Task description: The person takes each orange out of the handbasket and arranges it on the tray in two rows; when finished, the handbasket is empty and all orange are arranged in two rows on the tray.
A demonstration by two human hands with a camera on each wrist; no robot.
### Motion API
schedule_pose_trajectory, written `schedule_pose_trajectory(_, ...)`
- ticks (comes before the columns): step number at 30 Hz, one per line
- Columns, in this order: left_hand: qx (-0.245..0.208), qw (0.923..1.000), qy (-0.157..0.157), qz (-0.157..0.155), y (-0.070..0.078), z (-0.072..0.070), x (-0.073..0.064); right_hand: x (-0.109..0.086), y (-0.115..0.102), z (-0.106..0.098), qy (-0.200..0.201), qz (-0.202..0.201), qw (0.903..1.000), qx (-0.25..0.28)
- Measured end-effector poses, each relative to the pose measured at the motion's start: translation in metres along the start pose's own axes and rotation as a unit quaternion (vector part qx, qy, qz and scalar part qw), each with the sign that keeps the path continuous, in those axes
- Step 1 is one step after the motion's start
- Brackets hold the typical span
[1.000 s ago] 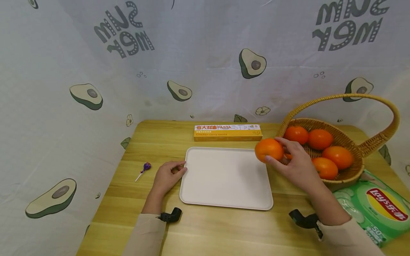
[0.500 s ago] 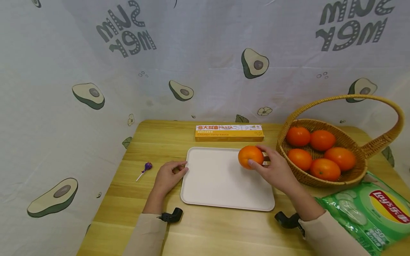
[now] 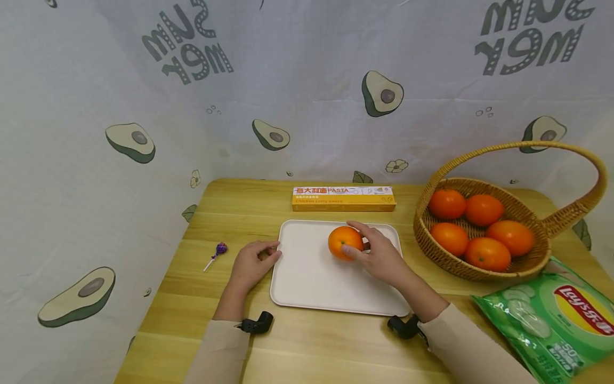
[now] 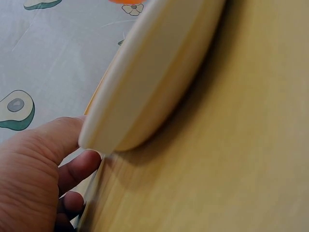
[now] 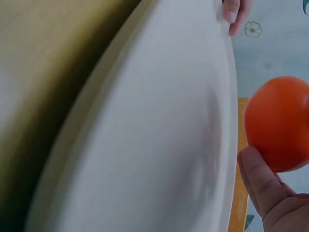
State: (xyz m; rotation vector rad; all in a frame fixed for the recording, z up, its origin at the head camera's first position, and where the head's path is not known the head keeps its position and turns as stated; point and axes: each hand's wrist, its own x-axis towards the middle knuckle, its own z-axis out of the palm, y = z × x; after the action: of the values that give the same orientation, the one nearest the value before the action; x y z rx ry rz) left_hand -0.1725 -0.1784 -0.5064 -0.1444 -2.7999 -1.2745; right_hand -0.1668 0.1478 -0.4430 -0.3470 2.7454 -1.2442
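Note:
In the head view my right hand (image 3: 381,256) grips an orange (image 3: 344,243) between thumb and fingers, over the middle of a white rectangular tray (image 3: 312,282). The right wrist view shows the orange (image 5: 280,123) above the tray surface (image 5: 164,125), apart from it, with the fingers (image 5: 260,179) against its side. My left hand (image 3: 251,266) rests at the tray's left edge, its thumb and forefinger touching the rim. Close up in the left wrist view, the fingers of the left hand (image 4: 43,164) lie loosely bent beside the tray's rim (image 4: 140,82).
A wicker basket (image 3: 479,276) with several more oranges stands to the right, its tall handle arching over it. In front of it lies a green chip bag (image 3: 551,320). A pasta box (image 3: 343,199) sits behind the tray, and a purple lollipop (image 3: 219,249) lies at the left.
My right hand has carried the orange leftward from beside the basket to over the tray's middle, lowering it somewhat. The left hand has stayed at the tray's edge.

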Motion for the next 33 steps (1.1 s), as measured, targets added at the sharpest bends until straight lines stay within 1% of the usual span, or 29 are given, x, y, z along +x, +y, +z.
schedule_pose_trajectory(7,0.001,1.0,0.004,0.003,0.0,0.0,0.0,0.016,-0.013,0.018,-0.032,0.015,0.999,0.028)
schedule_pose_trajectory(12,0.004,1.0,0.006,0.003,-0.001,-0.001,0.001,0.029,-0.022,0.031,-0.037,0.016,0.9986,0.034)
schedule_pose_trajectory(16,0.005,0.9999,0.008,0.005,-0.001,-0.002,0.0,0.038,-0.029,0.041,-0.041,0.015,0.9987,0.029)
schedule_pose_trajectory(22,0.001,1.0,0.0,-0.003,0.0,-0.003,0.0,0.05,-0.036,0.053,-0.045,0.025,0.9984,0.023)
schedule_pose_trajectory(25,0.003,1.0,-0.001,-0.006,0.0,-0.003,0.0,0.055,-0.039,0.059,-0.041,0.032,0.9983,0.028)
schedule_pose_trajectory(33,0.003,1.0,0.002,0.002,-0.001,-0.002,0.001,0.071,-0.046,0.074,-0.015,0.039,0.9986,0.032)
